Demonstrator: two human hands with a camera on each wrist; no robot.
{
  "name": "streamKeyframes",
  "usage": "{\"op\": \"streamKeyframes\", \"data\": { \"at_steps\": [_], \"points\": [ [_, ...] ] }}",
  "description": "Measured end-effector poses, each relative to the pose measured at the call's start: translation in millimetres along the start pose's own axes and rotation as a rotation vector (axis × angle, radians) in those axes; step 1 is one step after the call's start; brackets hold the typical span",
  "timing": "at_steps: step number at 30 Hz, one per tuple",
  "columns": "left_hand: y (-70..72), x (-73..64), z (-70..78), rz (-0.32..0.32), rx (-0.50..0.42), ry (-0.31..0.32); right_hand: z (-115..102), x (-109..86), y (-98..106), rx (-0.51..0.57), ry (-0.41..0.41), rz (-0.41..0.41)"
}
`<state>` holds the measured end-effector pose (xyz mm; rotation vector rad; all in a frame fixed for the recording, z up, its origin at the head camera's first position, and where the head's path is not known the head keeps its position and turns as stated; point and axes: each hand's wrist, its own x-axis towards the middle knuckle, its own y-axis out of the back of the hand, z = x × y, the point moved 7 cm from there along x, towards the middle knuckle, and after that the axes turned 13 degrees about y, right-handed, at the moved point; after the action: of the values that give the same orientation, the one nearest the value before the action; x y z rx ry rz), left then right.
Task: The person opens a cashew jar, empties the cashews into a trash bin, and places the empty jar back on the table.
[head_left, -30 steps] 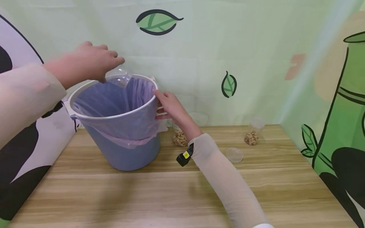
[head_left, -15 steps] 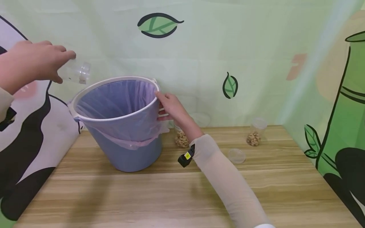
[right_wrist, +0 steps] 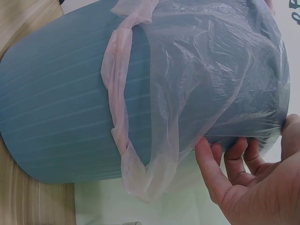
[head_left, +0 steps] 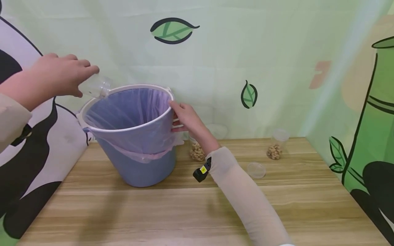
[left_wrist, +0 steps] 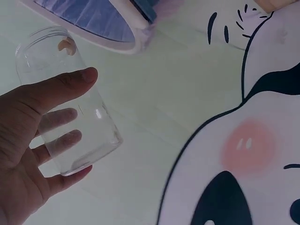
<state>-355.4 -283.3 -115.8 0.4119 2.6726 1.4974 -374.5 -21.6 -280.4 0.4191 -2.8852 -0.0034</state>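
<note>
The bin stands upright on the wooden surface, lined with a thin bag that folds over its rim and hangs down the outside. The left hand holds a clear jar, thumb on one side and fingers wrapped round the other. The jar is tipped well over at the bin's left rim, its mouth pointing toward the opening; whether it touches the rim cannot be told. The right hand steadies the bin's right side, thumb at the rim and fingers against the bag-covered outer wall.

Emptying this jar looks almost done: its body is bare, and only a small bit of nut shows, just inside the mouth. That bit seems all there is left to tip out. The bottom of the bin is hidden, so what has landed there cannot be told.

Two more jars look untouched by this work: a nut-filled jar just right of the bin, partly behind the right forearm, and a second jar, well to the bin's right, with nuts in its lower part. Between the bin and that second jar, a round clear lid lies flat.
</note>
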Motion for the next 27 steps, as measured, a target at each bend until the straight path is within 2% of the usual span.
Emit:
{"op": "streamKeyframes", "data": {
  "at_steps": [5, 9, 12, 15, 21, 23, 27],
  "points": [
    [19.4, -7.4, 37.9, 0.114, 0.032, -0.106, -0.3, 0.2, -0.4, -0.002, 0.005, 0.000],
    [37.6, -13.2, 73.5, 0.236, 0.033, -0.208, -0.4, 0.7, 1.0, -0.015, 0.000, 0.002],
    [48.3, -14.5, 89.7, 0.312, 0.033, -0.260, -1.3, 2.3, 2.5, -0.013, -0.002, 0.006],
    [51.8, -10.2, 93.3, 0.325, 0.046, -0.261, -2.8, 3.3, 4.4, -0.010, -0.003, 0.017],
    [44.6, -2.3, 90.1, 0.272, 0.070, -0.238, -2.2, 3.9, 3.6, -0.011, -0.012, 0.014],
    [43.5, -1.5, 87.9, 0.292, 0.078, -0.236, -1.3, 4.0, 2.7, -0.011, -0.008, 0.010],
    [46.4, -3.9, 88.7, 0.375, 0.090, -0.246, -0.1, 3.6, 4.2, -0.007, 0.003, 0.011]
  ]
}}
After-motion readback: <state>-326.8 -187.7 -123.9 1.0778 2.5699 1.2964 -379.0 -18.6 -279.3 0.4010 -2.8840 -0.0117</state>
